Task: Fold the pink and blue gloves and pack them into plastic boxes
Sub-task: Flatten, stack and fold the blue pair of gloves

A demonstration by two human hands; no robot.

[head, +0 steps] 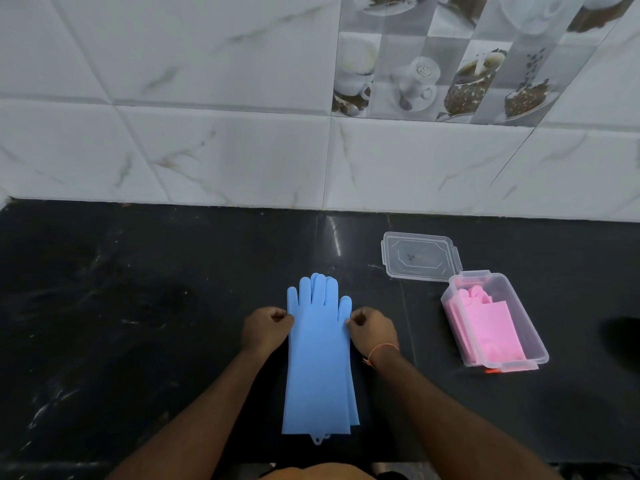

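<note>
The blue gloves (318, 362) lie stacked flat on the black counter (138, 306), fingers pointing toward the wall, cuffs toward me. My left hand (265, 329) pinches the left edge of the stack near the thumb. My right hand (372, 329) pinches the right edge at the same height. To the right, a clear plastic box (533, 336) stands open with the folded pink gloves (488, 330) inside.
A clear lid (420, 256) lies flat behind the box, near the tiled wall (242, 150). A dark object (623, 337) shows at the right edge of the counter. An orange thread band circles my right wrist.
</note>
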